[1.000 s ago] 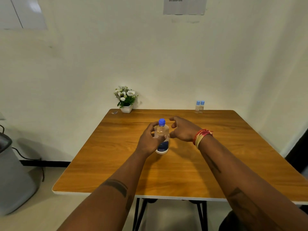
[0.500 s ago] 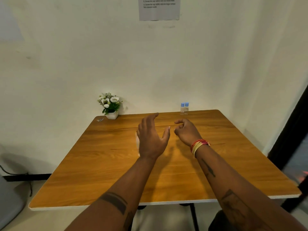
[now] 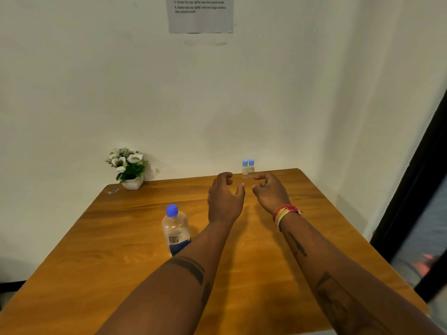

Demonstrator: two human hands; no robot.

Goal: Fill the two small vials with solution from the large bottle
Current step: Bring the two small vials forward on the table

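Note:
The large clear bottle (image 3: 175, 230) with a blue cap and blue label stands upright on the wooden table (image 3: 121, 274), left of my left forearm, with no hand on it. Two small vials (image 3: 248, 168) with light blue caps stand side by side at the table's far edge by the wall. My left hand (image 3: 225, 198) and my right hand (image 3: 269, 192) are stretched out just short of the vials, one on each side, fingers loosely curled and holding nothing. Neither hand touches a vial.
A small white pot of white flowers (image 3: 129, 168) stands at the far left corner, with a tiny clear scrap (image 3: 113, 191) beside it. A printed sheet (image 3: 200, 14) hangs on the wall. A dark door frame (image 3: 416, 189) rises at the right.
My left hand has let go of the large bottle, which now stands alone. Both hands have moved forward toward the two vials, and my view has swung right.

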